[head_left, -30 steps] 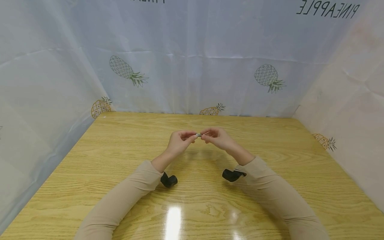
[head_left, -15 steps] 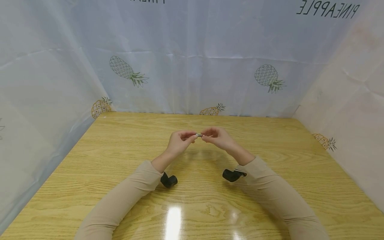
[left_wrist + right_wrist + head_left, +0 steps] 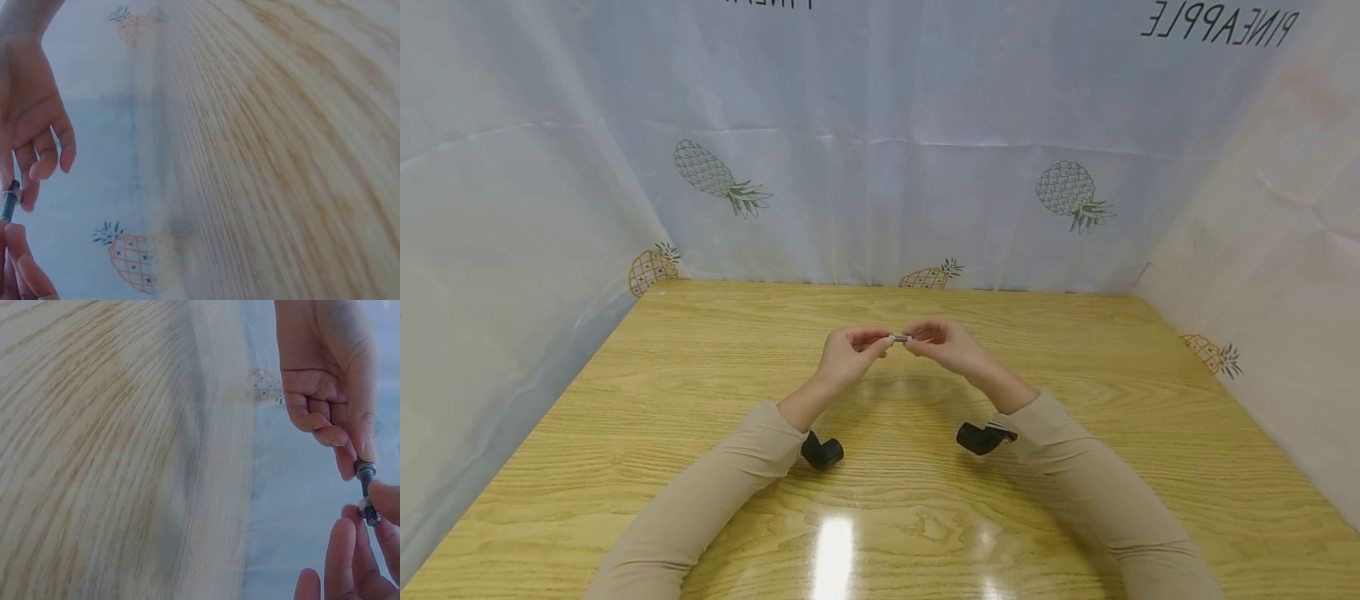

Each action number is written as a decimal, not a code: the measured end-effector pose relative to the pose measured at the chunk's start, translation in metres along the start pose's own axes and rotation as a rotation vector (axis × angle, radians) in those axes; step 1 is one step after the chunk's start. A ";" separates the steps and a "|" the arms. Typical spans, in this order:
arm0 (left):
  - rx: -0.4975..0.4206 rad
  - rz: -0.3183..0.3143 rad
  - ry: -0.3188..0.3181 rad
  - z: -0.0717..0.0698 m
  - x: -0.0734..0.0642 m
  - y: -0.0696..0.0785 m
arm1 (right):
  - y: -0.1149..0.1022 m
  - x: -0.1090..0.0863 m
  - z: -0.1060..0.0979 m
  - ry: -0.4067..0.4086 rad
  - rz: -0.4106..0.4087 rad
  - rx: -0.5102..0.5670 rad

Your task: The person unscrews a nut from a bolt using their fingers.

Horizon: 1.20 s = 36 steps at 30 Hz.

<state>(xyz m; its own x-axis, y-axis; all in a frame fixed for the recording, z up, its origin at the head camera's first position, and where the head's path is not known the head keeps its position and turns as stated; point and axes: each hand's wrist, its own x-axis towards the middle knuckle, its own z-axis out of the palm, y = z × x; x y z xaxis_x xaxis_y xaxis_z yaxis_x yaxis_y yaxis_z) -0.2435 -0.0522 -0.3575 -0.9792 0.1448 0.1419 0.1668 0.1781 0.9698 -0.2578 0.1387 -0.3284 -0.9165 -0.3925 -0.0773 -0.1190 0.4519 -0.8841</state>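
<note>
Right hand [image 3: 953, 347] has edged outward, so I see more bolt [image 3: 367, 481] above the worktop [image 3: 895, 475]. It pinches the nut [image 3: 364, 507]; the left hand [image 3: 842, 354] pinches the bolt head [image 3: 364, 468]. Nut's on, I think, with a gap left between.

Your slvs [image 3: 700, 500] are beige, long, w/ creases; a blk, bent, rounded pc [image 3: 822, 452] sticks out nr ea. cuff [image 3: 781, 429]; hands [image 3: 844, 357] bare.
</note>
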 end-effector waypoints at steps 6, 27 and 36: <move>-0.008 -0.003 -0.008 0.000 0.000 0.000 | 0.001 0.000 0.000 -0.013 -0.022 0.009; 0.001 0.012 -0.005 0.001 0.000 0.000 | -0.003 -0.003 -0.001 -0.007 0.012 -0.006; -0.006 0.010 -0.019 0.001 -0.002 0.000 | 0.001 -0.002 -0.002 -0.010 0.008 0.000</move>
<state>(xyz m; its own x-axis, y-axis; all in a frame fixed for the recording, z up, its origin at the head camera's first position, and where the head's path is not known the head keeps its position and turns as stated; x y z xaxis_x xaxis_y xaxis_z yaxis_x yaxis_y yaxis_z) -0.2418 -0.0517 -0.3576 -0.9752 0.1647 0.1480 0.1759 0.1705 0.9695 -0.2572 0.1411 -0.3281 -0.9136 -0.3969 -0.0887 -0.1117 0.4546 -0.8837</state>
